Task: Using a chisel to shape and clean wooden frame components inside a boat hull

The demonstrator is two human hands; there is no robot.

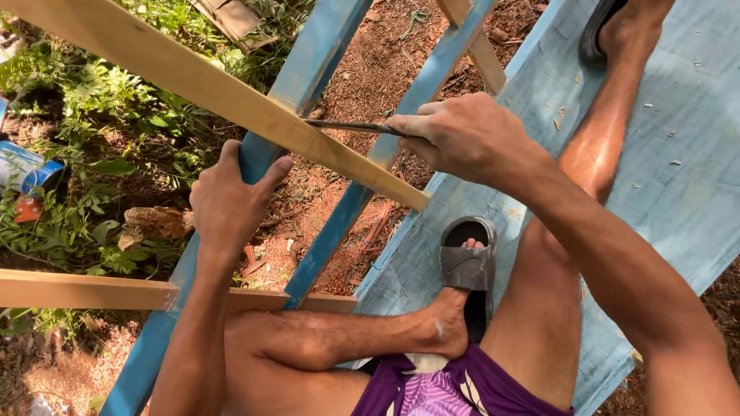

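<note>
The left hand (229, 202) wrapped its grip around a blue beam (302, 71). The right hand (461, 137) held a thin dark blade (351, 126) against a pale wooden slat (208, 86) crossing the beams.

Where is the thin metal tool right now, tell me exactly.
In the head view, upper centre: the thin metal tool is held in the right hand, its tip against the pale wooden slat, just above the left hand.
</note>
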